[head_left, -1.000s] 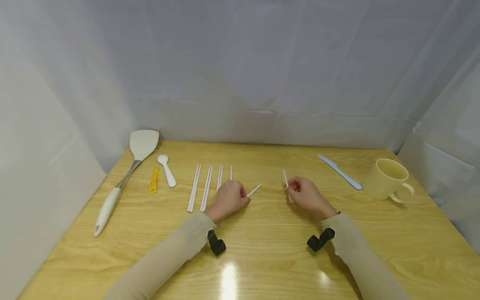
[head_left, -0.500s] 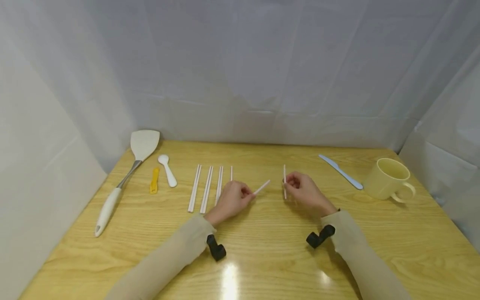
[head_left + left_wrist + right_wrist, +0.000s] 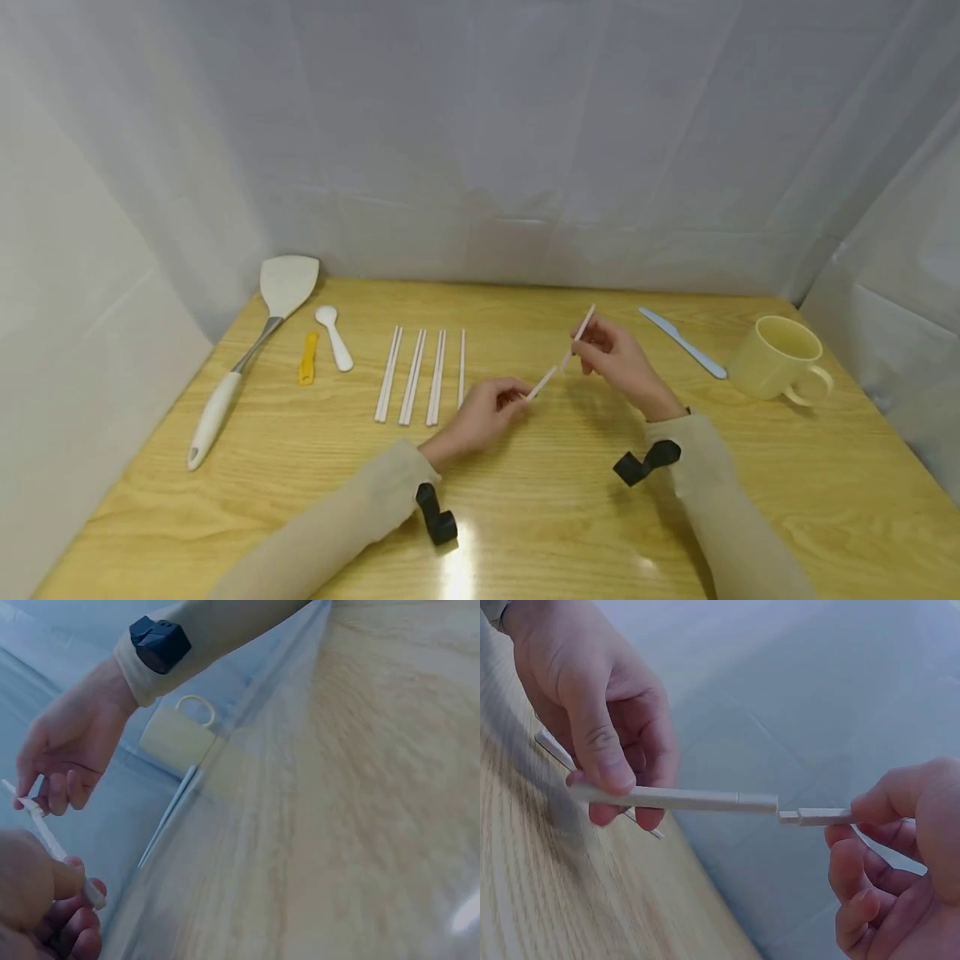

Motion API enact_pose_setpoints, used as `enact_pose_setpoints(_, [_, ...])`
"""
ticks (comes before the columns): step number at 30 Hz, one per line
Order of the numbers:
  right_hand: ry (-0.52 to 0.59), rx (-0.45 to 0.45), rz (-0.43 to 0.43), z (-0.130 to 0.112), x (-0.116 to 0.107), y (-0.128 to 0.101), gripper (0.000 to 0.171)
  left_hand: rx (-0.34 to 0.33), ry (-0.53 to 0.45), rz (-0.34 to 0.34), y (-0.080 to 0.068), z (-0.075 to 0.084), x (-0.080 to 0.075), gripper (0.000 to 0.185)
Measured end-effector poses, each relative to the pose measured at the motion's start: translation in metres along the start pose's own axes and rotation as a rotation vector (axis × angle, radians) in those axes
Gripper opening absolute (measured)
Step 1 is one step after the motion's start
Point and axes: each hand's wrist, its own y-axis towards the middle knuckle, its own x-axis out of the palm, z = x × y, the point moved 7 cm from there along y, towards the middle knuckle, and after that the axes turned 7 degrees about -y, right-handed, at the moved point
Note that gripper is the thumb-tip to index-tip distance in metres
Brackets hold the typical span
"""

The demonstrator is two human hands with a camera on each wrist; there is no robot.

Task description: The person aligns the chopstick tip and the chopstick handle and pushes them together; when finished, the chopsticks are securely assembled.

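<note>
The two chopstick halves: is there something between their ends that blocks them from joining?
Nothing visible does. The left hand pinches the thicker half; the right hand pinches the thinner half. In the right wrist view their ends meet in the air, nearly in line, with no object between them.

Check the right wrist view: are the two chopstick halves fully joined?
No, a thin peg still shows between the left half and the right half.
</note>
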Motion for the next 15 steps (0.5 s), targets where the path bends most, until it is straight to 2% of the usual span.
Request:
enact_pose_setpoints(4, [0.025,-0.019,0.018,-0.005,0.000,-0.001,0.014,0.029,-0.013,-0.005,-0.001,0.001,0.007,0.013])
enact_pose_setpoints(8, [0.024,-0.047,0.027,-0.007,0.001,-0.001,0.015,0.028,-0.013,-0.014,-0.002,0.002,0.014,0.012])
enact_pose_setpoints(15, [-0.012,-0.080,0.011,-0.014,0.009,-0.003,0.016,0.056,0.014,-0.035,-0.006,0.002,0.016,0.012])
